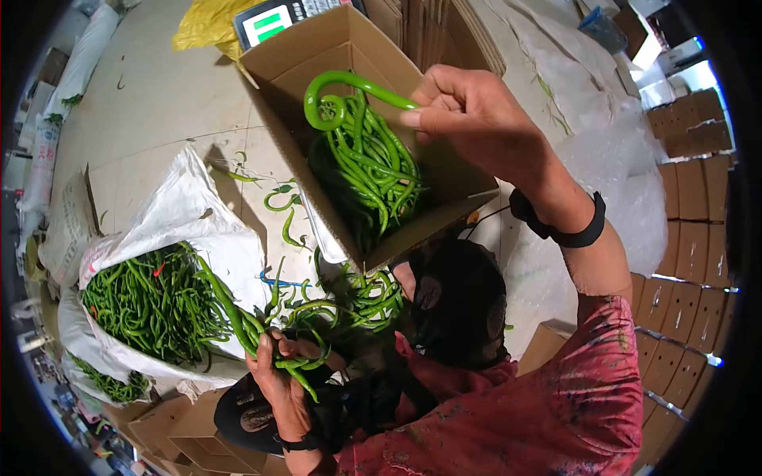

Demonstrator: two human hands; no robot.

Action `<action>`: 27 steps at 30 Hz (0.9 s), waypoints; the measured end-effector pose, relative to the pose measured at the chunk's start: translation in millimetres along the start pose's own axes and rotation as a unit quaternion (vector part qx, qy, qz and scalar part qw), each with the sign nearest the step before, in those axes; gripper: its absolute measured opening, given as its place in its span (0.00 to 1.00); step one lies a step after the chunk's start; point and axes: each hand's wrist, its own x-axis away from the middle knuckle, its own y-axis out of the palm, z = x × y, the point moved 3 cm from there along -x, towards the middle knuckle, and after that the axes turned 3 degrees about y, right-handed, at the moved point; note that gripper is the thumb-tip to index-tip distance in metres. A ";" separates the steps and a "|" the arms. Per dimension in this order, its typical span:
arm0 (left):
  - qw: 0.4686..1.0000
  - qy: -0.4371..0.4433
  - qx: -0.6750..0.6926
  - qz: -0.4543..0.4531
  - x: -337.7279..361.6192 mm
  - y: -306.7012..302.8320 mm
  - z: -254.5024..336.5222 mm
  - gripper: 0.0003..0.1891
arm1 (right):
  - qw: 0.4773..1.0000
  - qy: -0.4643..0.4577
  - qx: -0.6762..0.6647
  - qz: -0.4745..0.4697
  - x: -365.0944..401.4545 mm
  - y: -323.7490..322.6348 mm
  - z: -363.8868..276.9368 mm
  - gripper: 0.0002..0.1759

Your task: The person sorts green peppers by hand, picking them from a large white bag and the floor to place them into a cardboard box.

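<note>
One curled pepper (349, 76) | pinched in right fingers (413, 119) | over box (317, 40)

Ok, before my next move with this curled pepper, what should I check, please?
1. Right hand grip on the curled pepper: ok, fingers pinch one end.
2. Curled pepper over the cardboard box: ok, above the opening.
3. Room in the box: ok, the pile inside lies below the rim.
4. Left hand grip on the bunch of peppers: ok, closed round them.
5. Loose peppers on the floor beside the box: not ok, several lie scattered.
</note>
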 end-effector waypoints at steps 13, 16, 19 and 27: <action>0.998 -0.028 -0.056 0.014 -22.6 20.6 -23.0 0.11 | 0.926 -0.078 0.368 -0.020 -3.0 2.5 28.4 0.09; 0.997 -0.027 -0.071 0.018 -24.6 22.4 -24.9 0.11 | 0.895 -0.174 0.403 -0.077 10.4 8.1 42.7 0.11; 0.997 -0.022 -0.070 0.014 -24.4 21.8 -25.3 0.12 | 0.892 -0.183 0.403 -0.098 10.0 15.7 44.7 0.11; 0.999 -0.001 0.029 0.013 -19.0 10.5 -16.6 0.17 | 0.935 -0.144 0.309 -0.096 12.7 9.3 14.2 0.14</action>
